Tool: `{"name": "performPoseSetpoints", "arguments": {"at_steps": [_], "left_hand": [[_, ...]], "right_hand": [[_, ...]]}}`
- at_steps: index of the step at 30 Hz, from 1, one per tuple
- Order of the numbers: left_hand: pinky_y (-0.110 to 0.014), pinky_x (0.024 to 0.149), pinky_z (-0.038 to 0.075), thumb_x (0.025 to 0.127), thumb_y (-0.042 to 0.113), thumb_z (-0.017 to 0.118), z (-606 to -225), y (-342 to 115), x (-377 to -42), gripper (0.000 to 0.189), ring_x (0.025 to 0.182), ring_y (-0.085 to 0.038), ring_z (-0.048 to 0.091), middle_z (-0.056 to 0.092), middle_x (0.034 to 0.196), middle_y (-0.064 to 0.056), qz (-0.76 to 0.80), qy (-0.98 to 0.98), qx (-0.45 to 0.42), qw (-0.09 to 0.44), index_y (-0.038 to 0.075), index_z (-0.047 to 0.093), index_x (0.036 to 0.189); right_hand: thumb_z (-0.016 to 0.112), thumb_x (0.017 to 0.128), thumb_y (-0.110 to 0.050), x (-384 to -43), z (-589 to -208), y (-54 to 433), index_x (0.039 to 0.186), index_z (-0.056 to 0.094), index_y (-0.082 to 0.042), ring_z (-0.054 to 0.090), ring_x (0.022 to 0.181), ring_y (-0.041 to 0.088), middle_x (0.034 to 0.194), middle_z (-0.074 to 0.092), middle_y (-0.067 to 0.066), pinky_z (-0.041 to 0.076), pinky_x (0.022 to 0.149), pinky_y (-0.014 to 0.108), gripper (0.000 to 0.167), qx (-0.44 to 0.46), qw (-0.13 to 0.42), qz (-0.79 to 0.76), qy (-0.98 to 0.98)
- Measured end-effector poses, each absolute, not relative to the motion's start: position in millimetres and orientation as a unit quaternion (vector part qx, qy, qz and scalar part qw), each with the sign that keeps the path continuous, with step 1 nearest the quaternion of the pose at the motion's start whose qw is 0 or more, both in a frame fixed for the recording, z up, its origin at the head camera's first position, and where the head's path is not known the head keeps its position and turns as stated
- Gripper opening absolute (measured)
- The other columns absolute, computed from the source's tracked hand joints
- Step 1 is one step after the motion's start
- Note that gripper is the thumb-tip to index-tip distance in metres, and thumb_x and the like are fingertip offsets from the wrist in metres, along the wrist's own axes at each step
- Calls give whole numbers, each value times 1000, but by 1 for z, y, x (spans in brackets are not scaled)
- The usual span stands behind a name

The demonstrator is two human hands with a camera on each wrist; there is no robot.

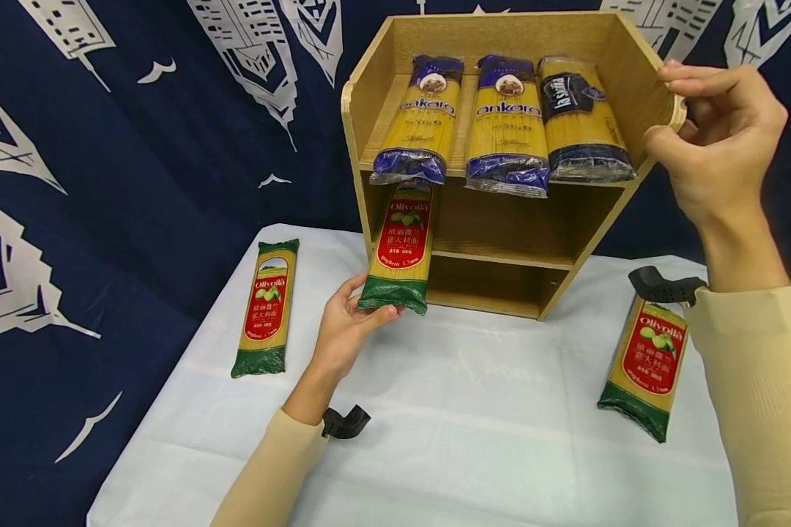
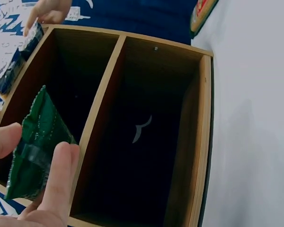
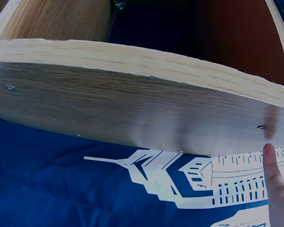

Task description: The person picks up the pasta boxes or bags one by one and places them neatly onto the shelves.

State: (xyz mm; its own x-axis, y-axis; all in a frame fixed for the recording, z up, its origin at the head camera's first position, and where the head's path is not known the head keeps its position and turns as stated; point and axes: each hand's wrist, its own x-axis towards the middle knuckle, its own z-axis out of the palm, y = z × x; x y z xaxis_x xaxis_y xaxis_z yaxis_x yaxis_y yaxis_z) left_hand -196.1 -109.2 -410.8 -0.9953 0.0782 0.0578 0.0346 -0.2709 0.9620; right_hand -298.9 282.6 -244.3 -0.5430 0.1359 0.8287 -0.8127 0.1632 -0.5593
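My left hand [image 1: 346, 326] holds a red, yellow and green spaghetti packet [image 1: 400, 238] by its green lower end. Its far end reaches into the left side of the middle compartment of a wooden shelf [image 1: 501, 258]. In the left wrist view, the packet's green end [image 2: 40, 137] sits between the thumb and fingers, in front of that compartment. At the upper right, my right hand [image 1: 732, 135] grips the front edge of the shelf's side panel. One finger [image 3: 270, 165] lies by the panel's outer face in the right wrist view.
On the top shelf lie two blue-ended spaghetti packets [image 1: 422, 121] [image 1: 507, 124] and a black-labelled one [image 1: 583, 117]. Matching red-labelled packets rest on the white table [image 1: 488, 439], one at left [image 1: 268, 311], another at right [image 1: 652, 359]. A dark blue patterned curtain [image 1: 171, 168] hangs behind.
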Motion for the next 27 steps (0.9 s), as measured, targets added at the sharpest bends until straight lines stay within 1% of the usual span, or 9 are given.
{"name": "performPoseSetpoints", "arguments": {"at_steps": [3, 6, 9, 11, 13, 14, 19, 23, 27], "left_hand": [[-35, 83, 60, 87, -6, 76, -413, -111, -186, 65, 91, -25, 75, 67, 119, -22, 767, 640, 37, -25, -1, 42, 143], [-29, 72, 60, 86, -1, 78, -417, -111, -173, 48, 80, -20, 73, 67, 104, -17, 732, 675, 26, -86, -2, 49, 124], [-28, 65, 58, 89, -5, 71, -423, -107, -161, 24, 72, -22, 69, 64, 91, -19, 719, 681, 49, -129, -4, 52, 103], [-28, 66, 59, 91, -8, 67, -425, -104, -156, 13, 71, -24, 68, 64, 86, -24, 726, 670, 88, -129, -8, 55, 96], [-30, 70, 60, 92, -9, 63, -427, -100, -155, 6, 74, -25, 69, 65, 87, -29, 736, 654, 134, -111, -11, 59, 96], [-31, 73, 60, 92, -9, 63, -428, -98, -156, 8, 77, -25, 70, 65, 90, -32, 741, 645, 156, -98, -13, 60, 98], [-34, 89, 58, 95, -7, 61, -428, -91, -165, 26, 96, -25, 70, 61, 108, -40, 759, 610, 220, -54, -19, 56, 118], [-34, 93, 56, 95, -6, 61, -427, -88, -173, 33, 102, -29, 68, 60, 113, -37, 763, 601, 228, -58, -19, 54, 124], [-34, 94, 55, 94, -5, 59, -424, -85, -179, 36, 102, -29, 67, 60, 113, -34, 767, 596, 229, -63, -18, 53, 127]], "right_hand": [[60, 72, 17, -299, -244, 282, 105, 63, 16, 61, 121, 35, 118, 67, 25, 53, 95, 33, 34, 261, 401, 592, -648], [60, 72, 16, -299, -244, 282, 106, 64, 15, 61, 122, 34, 118, 67, 24, 54, 94, 31, 34, 258, 403, 583, -656], [60, 72, 17, -299, -244, 282, 106, 64, 15, 61, 122, 35, 119, 66, 24, 54, 93, 30, 34, 257, 401, 583, -658], [60, 73, 17, -299, -244, 282, 106, 64, 15, 61, 122, 34, 119, 66, 24, 53, 95, 32, 34, 256, 402, 581, -659], [60, 73, 17, -298, -244, 283, 107, 64, 15, 61, 122, 34, 120, 66, 23, 52, 96, 33, 34, 252, 406, 574, -665], [60, 73, 17, -298, -244, 284, 107, 64, 15, 61, 122, 34, 119, 66, 23, 53, 96, 32, 34, 251, 407, 573, -665], [60, 72, 18, -298, -244, 284, 106, 63, 16, 61, 122, 35, 118, 66, 25, 56, 88, 27, 34, 260, 399, 588, -653], [59, 71, 19, -299, -245, 283, 104, 63, 17, 61, 121, 36, 116, 66, 27, 58, 83, 25, 34, 275, 388, 615, -630], [59, 70, 19, -297, -244, 283, 105, 63, 17, 61, 121, 37, 117, 66, 28, 57, 88, 29, 35, 278, 386, 618, -625]]}}
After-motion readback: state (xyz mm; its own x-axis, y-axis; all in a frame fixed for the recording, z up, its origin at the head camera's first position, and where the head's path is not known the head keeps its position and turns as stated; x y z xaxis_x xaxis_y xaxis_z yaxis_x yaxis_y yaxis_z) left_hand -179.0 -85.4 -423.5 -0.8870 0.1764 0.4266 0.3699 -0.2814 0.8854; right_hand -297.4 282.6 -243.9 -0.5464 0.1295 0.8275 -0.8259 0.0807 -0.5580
